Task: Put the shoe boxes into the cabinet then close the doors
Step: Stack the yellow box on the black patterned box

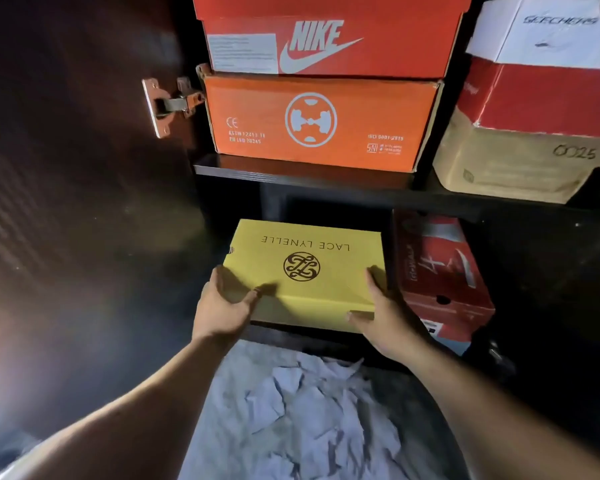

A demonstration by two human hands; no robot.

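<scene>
Nearest the camera, a crumpled pale cloth (302,410) is lying below the cabinet opening, and two bare forearms are reaching over it. Just beyond, the left hand (222,306) is gripping the near left corner of the yellow shoe box (309,271), thumb on the lid, while the right hand (385,320) is clasping the near right corner, fingers along the side. That box is sitting partly inside the lower compartment, just beside a red shoe box (440,271). Above, on the shelf (291,174), an orange box (321,123) is carrying a Nike box (326,39), with a tan box (513,164) and others stacked to the right. At far left, the open door (66,168) is hanging on its hinge (170,105). Judgement: insertion is under way; next, a straight push inward is required, then release.
</scene>
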